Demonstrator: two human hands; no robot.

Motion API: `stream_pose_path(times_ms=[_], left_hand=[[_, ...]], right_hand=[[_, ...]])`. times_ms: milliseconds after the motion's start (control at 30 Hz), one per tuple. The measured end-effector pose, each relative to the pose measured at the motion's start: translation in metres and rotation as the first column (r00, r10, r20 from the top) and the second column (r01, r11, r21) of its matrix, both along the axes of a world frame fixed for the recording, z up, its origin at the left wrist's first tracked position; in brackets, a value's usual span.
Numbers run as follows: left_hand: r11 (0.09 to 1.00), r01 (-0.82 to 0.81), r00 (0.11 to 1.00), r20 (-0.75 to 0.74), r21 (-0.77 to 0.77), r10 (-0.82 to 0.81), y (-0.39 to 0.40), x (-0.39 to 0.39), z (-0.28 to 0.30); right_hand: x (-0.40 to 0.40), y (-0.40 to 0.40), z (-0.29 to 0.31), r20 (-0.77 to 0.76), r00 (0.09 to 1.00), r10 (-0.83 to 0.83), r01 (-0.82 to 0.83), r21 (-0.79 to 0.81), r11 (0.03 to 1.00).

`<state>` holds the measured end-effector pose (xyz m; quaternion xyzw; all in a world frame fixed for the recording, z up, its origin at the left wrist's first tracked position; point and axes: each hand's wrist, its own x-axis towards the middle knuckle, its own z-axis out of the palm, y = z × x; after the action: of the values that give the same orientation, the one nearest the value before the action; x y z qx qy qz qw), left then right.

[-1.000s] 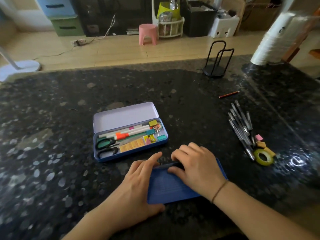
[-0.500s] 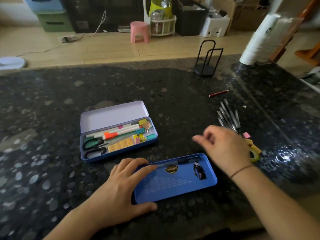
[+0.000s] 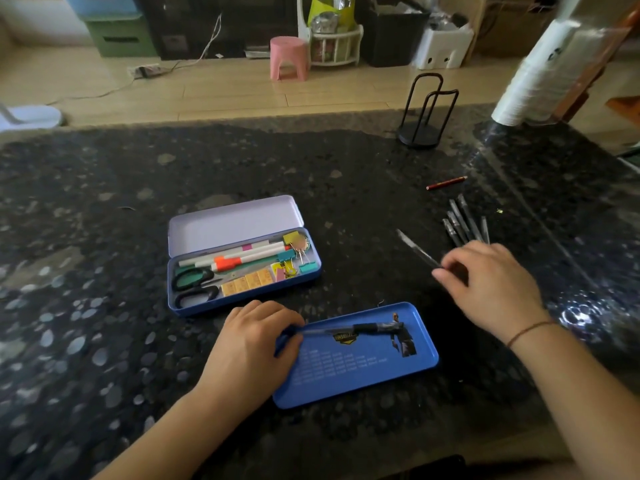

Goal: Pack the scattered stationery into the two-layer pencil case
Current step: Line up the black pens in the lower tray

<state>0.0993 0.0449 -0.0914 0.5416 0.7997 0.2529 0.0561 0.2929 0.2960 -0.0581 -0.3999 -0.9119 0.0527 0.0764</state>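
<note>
A blue tray (image 3: pixel 363 372) is steadied at its near-left end by the left hand (image 3: pixel 252 344), whose fingers are curled over the rim and onto the tip of a pen (image 3: pixel 349 330) lying inside it; a second pen (image 3: pixel 417 251) is pinched in the right hand (image 3: pixel 491 285), raised just left of the loose pens (image 3: pixel 464 221) on the dark worktop (image 3: pixel 104 237). The open pencil case (image 3: pixel 242 292) — scissors (image 3: pixel 194 284), markers and clips seen inside — lies just beyond the tray; a red pencil (image 3: pixel 446 182) is left farther off.
</note>
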Motion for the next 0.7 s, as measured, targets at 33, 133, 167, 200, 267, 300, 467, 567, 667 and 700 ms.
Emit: stream_pose_path(times_ms=[33,133,167,200,267,300,467,567,667,700], left_hand=[[1.0,-0.015,1.0,0.008,-0.004,0.015,-0.001,-0.001,0.0],[0.999,-0.041,0.998,0.052,0.0,0.04,-0.003,-0.003,0.001],[0.998,-0.06,0.994,0.088,0.013,0.058,-0.003,-0.003,0.001],[0.996,-0.089,0.987,0.14,0.027,0.084,-0.002,-0.004,0.002],[0.99,-0.137,0.956,0.267,0.042,0.121,-0.002,-0.003,0.006],[0.992,-0.124,0.946,0.308,0.037,0.106,-0.003,-0.002,0.009],[0.954,0.129,0.99,0.083,-0.271,-0.11,-0.009,0.007,0.017],[0.944,0.153,0.985,-0.025,-0.292,-0.168,-0.01,0.008,0.012],[0.957,0.143,0.987,-0.033,-0.252,-0.156,-0.011,0.003,0.007],[0.959,0.139,0.988,-0.03,-0.245,-0.151,-0.011,0.002,0.007]], right_hand=[[-0.003,-0.01,0.006,-0.072,0.989,0.127,-0.129,-0.018,0.992],[-0.012,-0.046,0.017,-0.09,0.879,0.469,-0.478,-0.148,0.866],[-0.016,-0.057,0.014,-0.054,0.838,0.542,-0.543,-0.17,0.822],[-0.02,-0.065,0.009,-0.01,0.805,0.594,-0.587,-0.166,0.792],[-0.03,-0.075,-0.004,0.043,0.795,0.605,-0.596,-0.132,0.792],[-0.035,-0.077,-0.007,0.05,0.811,0.584,-0.575,-0.119,0.809],[-0.03,-0.037,-0.001,-0.081,0.978,0.191,-0.195,-0.034,0.98],[-0.006,0.01,-0.003,0.098,0.959,-0.264,0.259,0.065,0.964],[0.009,0.032,-0.012,0.186,0.895,-0.406,0.417,-0.026,0.908],[0.011,0.034,-0.013,0.193,0.894,-0.404,0.415,-0.016,0.91]])
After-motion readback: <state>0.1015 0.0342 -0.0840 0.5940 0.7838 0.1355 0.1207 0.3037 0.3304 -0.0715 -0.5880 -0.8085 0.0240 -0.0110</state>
